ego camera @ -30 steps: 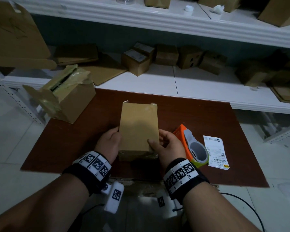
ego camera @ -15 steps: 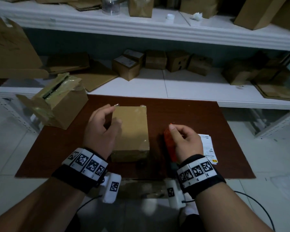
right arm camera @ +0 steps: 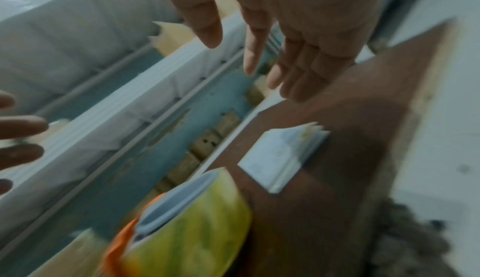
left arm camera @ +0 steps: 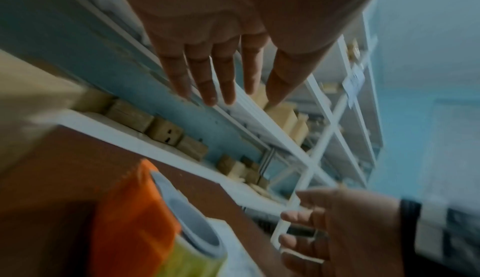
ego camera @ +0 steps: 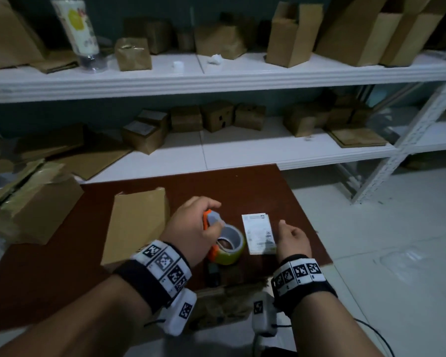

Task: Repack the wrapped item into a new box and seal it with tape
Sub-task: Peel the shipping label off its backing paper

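Observation:
A closed brown cardboard box (ego camera: 137,225) lies on the dark red table (ego camera: 216,181), left of centre. Right of it stands an orange tape dispenser (ego camera: 224,243) with a yellowish roll, also in the left wrist view (left arm camera: 135,220) and the right wrist view (right arm camera: 187,230). My left hand (ego camera: 206,210) hovers over the dispenser's top, its fingers (left arm camera: 215,88) straight and holding nothing. My right hand (ego camera: 286,228) floats open to the right of a stack of white labels (ego camera: 259,234), with its fingers (right arm camera: 259,55) spread. The wrapped item is not visible.
An opened, taped old box (ego camera: 29,202) sits at the table's left edge. White shelves (ego camera: 216,78) behind carry several cardboard boxes and flat sheets. The label stack (right arm camera: 278,158) lies close to the table's right edge; floor lies beyond.
My left hand left the box and swung right, over the tape dispenser. My right hand came off the dispenser and moved right past the labels. The head view turned up and right.

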{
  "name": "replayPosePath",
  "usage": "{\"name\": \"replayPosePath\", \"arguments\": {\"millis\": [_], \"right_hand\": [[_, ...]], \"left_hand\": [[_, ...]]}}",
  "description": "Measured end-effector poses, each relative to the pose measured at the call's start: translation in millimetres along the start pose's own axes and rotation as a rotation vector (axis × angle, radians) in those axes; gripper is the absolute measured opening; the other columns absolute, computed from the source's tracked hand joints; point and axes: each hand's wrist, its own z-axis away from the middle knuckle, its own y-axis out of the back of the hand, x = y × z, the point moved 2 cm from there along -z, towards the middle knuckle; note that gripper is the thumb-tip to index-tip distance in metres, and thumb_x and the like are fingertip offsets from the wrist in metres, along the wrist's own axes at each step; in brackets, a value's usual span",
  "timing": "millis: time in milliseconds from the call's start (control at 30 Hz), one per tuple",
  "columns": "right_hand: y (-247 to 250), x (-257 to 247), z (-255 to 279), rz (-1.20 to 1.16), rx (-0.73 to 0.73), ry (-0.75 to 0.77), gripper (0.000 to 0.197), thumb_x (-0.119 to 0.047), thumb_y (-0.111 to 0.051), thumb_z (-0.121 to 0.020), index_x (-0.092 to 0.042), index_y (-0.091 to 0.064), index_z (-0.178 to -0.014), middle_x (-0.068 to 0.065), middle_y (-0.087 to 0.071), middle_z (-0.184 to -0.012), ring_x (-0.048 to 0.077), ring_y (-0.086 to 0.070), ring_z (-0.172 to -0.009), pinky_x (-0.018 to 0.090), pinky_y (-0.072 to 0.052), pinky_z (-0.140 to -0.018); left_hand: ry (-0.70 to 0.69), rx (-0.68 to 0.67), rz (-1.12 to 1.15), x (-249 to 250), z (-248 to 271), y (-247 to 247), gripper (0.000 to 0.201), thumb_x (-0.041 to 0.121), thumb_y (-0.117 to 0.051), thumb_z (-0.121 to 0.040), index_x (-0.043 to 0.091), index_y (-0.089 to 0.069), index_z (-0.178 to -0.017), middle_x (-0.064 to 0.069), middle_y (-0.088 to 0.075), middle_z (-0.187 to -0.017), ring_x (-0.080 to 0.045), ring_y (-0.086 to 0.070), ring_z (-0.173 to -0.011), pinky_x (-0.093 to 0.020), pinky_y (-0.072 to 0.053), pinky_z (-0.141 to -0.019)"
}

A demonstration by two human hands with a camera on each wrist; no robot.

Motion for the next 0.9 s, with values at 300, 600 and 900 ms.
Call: {"name": "replayPosePath", "arguments": {"millis": [300,600,900], "right_hand": [[12.1,17.4,-37.9,0.128,-0.164,-0.115,0.057,-0.043,-0.036,-0.104,0.006,-0.065,-0.109,0.02,-0.067,-0.098,0.034,-0.063,-0.088,0.028,-0.041,-0.066],[12.4,25.5,-60.4,0.13,-0.169,-0.231,0.063,-0.051,-0.03,-0.103,0.0,-0.066,-0.091,0.006,-0.055,-0.067,0.018,-0.049,-0.06,0.031,-0.035,-0.068],[6.1,35.7,-66.0,-0.053,-0.168,-0.325,0.068,-0.064,-0.036,-0.095,-0.006,-0.067,-0.109,0.013,-0.07,-0.102,0.031,-0.067,-0.094,0.049,-0.05,-0.096]], "left_hand": [[-0.245,-0.278,-0.552,36.7,-32.1,-100.2,0.043,0.035,-0.069,-0.088,0.026,-0.058,-0.13,0.007,-0.059,-0.133,-0.015,-0.051,-0.127,-0.037,-0.021,-0.12],[-0.269,-0.621,-0.781,28.9,-54.9,-170.8,0.055,0.011,-0.055,-0.091,0.012,-0.043,-0.145,-0.012,-0.038,-0.153,-0.031,-0.034,-0.143,-0.046,-0.034,-0.115],[-0.302,-0.624,-0.886,15.1,-59.3,-178.1,0.036,0.023,-0.054,-0.091,0.015,-0.056,-0.126,-0.01,-0.057,-0.119,-0.033,-0.057,-0.108,-0.042,-0.049,-0.087]]}}
